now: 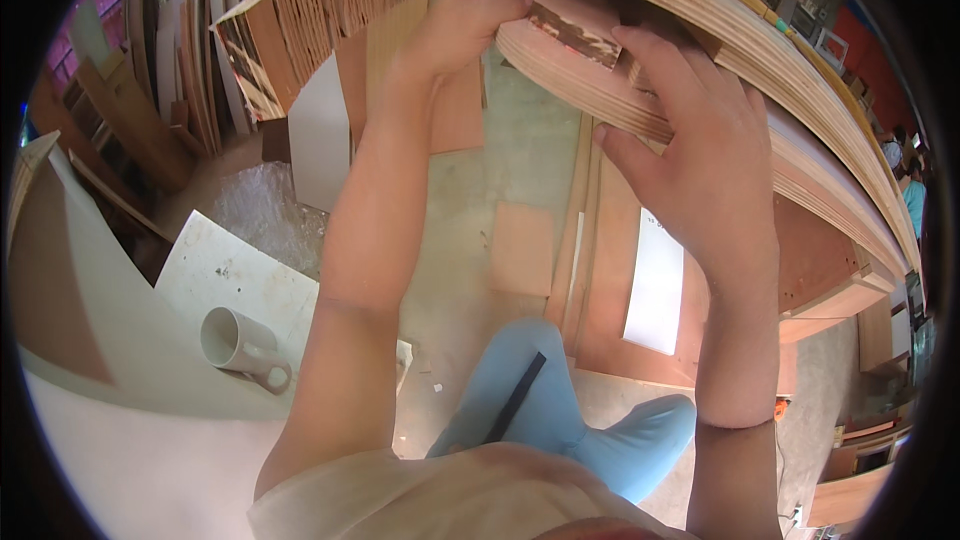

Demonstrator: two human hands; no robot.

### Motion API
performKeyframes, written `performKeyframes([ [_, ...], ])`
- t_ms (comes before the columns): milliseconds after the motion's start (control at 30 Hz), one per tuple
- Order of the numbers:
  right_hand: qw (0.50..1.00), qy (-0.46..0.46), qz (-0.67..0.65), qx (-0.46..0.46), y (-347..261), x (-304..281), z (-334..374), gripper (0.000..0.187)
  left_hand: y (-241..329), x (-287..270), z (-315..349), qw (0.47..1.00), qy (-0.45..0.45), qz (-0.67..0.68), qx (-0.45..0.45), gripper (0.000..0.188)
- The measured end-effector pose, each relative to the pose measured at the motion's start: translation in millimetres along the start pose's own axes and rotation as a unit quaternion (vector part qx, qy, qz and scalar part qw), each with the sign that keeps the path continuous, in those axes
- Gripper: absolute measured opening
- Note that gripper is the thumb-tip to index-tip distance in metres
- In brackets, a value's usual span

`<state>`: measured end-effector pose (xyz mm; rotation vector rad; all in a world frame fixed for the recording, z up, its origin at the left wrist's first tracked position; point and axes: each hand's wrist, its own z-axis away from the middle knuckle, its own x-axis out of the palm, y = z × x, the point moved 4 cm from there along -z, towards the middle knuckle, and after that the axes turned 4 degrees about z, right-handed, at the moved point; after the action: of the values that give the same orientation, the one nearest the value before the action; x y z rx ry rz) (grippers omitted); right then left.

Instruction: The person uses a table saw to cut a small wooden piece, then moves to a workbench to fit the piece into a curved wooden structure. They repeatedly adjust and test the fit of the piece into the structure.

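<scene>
A small wood block (575, 30) with a dark, red-flecked, rough edge rests on a curved plywood piece (585, 85) at the top of the view. My left hand (455, 25) is at the block's left end, thumb and forefinger stretched apart, the thumb tip close to or touching it. The other left fingers are hidden. My right hand (705, 135) spreads over the right side, its forefinger at the block's right end and its thumb just below the plywood edge. Its remaining fingertips are partly out of sight. Behind runs a long curved layered plywood edge (760, 35).
On the left, a pale mug (240, 340) is by a stained white board (225, 265). Clear plastic wrap (265, 210) lies behind. A curved piece with a ridged side (330, 10) is at upper left, near leaning boards (190, 50). White paper (655, 285) lies on wooden panels at right.
</scene>
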<state>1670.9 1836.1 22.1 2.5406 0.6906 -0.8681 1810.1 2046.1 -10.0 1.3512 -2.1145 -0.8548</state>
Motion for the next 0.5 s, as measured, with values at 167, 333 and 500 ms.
performKeyframes([
  [167, 1.000, -0.005, 0.005, 0.012, -1.3, 2.2, -1.2, 0.061, 0.8, -1.2, -6.0, 0.998, -0.051, 0.033, 0.023, 0.083],
  [333, 1.000, -0.016, 0.006, 0.007, -2.3, -0.4, -2.6, 0.064, 2.1, -4.9, -6.3, 0.998, -0.039, -0.039, 0.019, 0.085],
  [500, 1.000, -0.025, -0.008, 0.004, 1.6, -0.9, -2.6, 0.070, 3.9, 1.6, -5.9, 0.999, -0.035, 0.015, 0.026, 0.090],
])
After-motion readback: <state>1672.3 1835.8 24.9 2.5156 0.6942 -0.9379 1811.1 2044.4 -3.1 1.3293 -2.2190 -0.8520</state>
